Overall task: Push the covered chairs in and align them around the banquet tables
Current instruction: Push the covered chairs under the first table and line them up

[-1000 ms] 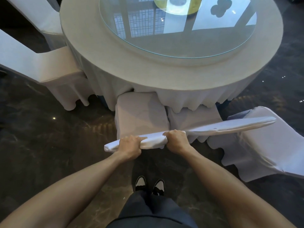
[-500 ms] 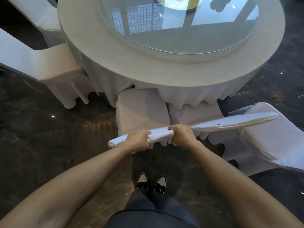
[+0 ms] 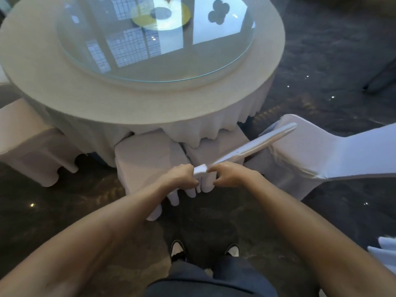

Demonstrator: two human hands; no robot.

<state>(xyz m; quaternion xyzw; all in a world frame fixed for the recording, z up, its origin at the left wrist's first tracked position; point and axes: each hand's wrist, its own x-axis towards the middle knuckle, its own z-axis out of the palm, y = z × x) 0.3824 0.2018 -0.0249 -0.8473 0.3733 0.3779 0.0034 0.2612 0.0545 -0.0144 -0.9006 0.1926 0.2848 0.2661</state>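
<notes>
Now my left hand [image 3: 179, 179] and right hand [image 3: 229, 176] each have their grip closed around the top edge of the covered chair's backrest [image 3: 252, 146], nearly touching. Its seat [image 3: 147, 151] sits partly under the round bench [image 3: 150, 103]; the motion blur may hide finer contact.

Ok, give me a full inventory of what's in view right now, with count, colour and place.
Banquet table: one, round, white cloth, upper centre.
Glass turntable: one, clear, on the table top.
Disc: one, yellow-green, at the turntable's centre.
Covered chairs: at least four, white; two tucked under the near edge, one at left, one at right.
Chair backs: two, white, gripped where they meet.
Floor: dark, glossy.
Shoes: two, black and white, bottom centre.
Left hand: gripping.
Right hand: gripping.
</notes>
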